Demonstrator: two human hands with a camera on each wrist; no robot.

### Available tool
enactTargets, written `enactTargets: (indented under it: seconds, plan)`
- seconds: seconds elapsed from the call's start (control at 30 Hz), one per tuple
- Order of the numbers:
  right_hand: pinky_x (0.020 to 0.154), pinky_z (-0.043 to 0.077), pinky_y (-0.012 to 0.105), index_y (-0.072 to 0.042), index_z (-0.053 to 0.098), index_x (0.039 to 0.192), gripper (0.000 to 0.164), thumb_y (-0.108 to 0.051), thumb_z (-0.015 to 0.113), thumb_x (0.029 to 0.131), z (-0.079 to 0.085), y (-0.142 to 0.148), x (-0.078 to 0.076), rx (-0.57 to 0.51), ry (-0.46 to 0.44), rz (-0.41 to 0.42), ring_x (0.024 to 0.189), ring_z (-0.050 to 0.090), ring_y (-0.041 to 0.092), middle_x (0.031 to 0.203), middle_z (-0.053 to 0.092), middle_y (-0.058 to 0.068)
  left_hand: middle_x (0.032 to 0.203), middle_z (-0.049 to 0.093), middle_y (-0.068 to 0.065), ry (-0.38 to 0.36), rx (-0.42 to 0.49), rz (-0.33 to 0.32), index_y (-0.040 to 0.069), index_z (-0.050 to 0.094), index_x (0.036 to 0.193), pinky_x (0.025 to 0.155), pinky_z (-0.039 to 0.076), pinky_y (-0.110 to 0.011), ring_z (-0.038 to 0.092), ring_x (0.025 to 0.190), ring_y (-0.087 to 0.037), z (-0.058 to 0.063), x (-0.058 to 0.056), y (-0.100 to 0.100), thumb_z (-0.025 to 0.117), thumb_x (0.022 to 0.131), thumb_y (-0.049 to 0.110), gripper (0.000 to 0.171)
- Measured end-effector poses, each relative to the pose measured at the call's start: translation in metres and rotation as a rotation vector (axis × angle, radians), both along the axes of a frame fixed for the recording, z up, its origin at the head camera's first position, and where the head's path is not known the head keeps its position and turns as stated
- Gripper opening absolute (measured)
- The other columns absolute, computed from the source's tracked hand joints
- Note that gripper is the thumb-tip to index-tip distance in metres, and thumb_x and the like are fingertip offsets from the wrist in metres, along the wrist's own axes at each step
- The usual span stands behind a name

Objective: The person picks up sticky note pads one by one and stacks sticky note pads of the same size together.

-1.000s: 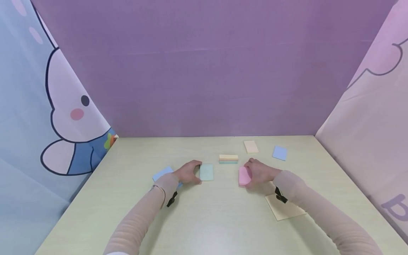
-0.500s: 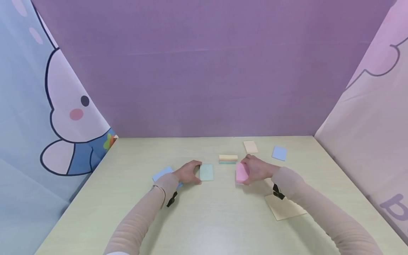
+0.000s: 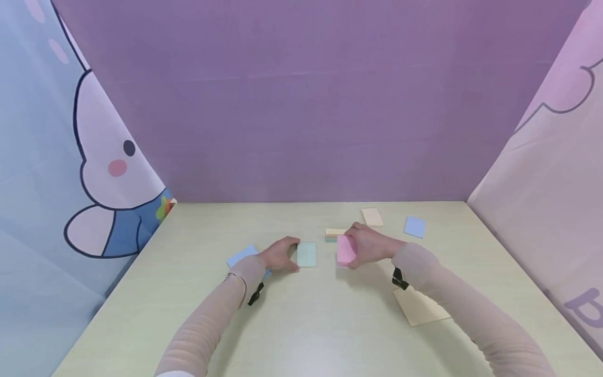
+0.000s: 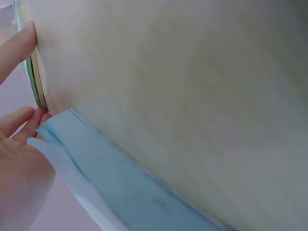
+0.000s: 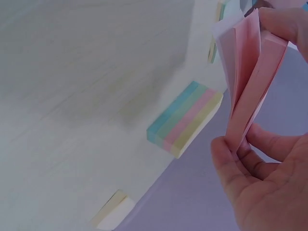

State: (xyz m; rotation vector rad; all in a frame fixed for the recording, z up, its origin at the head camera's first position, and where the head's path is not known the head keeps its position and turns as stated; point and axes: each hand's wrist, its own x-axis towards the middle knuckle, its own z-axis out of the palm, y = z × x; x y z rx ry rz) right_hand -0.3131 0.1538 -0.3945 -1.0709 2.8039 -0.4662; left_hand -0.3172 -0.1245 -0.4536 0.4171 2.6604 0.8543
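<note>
My left hand (image 3: 279, 255) grips a mint-green sticky note pad (image 3: 306, 254) by its near and far edges, low over the table. In the left wrist view, green and yellow layers show along that pad's edge (image 4: 36, 84). My right hand (image 3: 374, 246) holds a pink sticky note pad (image 3: 346, 250) between thumb and fingers, to the right of the green one. Seen from the right wrist, the pink pad (image 5: 257, 96) has some sheets fanned apart from its block. Behind it stands a striped block of sticky notes (image 5: 185, 118), partly covered by the right hand in the head view.
A blue pad (image 3: 242, 255) lies beside the left wrist, partly under the arm. At the back right lie a beige pad (image 3: 372, 217) and a small blue pad (image 3: 414, 226). A larger yellow pad (image 3: 419, 306) sits beneath the right forearm. A purple panel (image 3: 311, 104) borders the table's far edge.
My right hand has carried the pink pad leftward and slightly away from me, nearer the green pad, and now overlaps the striped block. The left hand has stayed in place.
</note>
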Motion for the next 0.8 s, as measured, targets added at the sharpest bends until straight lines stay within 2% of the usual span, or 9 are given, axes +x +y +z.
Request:
enactTargets:
  seconds: [0.43,0.63,0.8]
  plan:
    - [0.077,0.047,0.027,-0.001,0.056,0.114,0.069,-0.035,0.081,0.060,0.007,-0.035,-0.006,-0.006,-0.009,0.048,0.093,0.046,0.016,0.104,0.053,0.006,0.143,0.036,-0.012,0.008,0.014,-0.011,0.003,0.035,0.138,0.111,0.025,-0.041,0.031,0.134,-0.029,-0.002,-0.002,-0.001,0.078,0.071,0.019,0.081]
    - [0.077,0.046,0.028,-0.002,0.057,0.112,0.065,-0.032,0.082,0.060,0.003,-0.047,-0.015,-0.042,-0.043,0.057,0.094,0.045,0.017,0.103,0.055,0.004,0.143,0.036,-0.012,0.008,0.023,-0.001,0.002,0.035,0.138,0.111,0.026,-0.041,0.031,0.133,-0.029,0.000,-0.003,-0.001,0.079,0.071,0.019,0.082]
    - [0.077,0.045,0.028,-0.001,0.058,0.110,0.062,-0.029,0.081,0.061,0.000,-0.056,-0.017,-0.052,-0.036,0.067,0.093,0.044,0.017,0.101,0.056,0.005,0.144,0.036,-0.013,-0.004,0.039,-0.001,0.002,0.035,0.138,0.110,0.026,-0.042,0.031,0.134,-0.029,-0.001,-0.004,0.000,0.079,0.071,0.019,0.082]
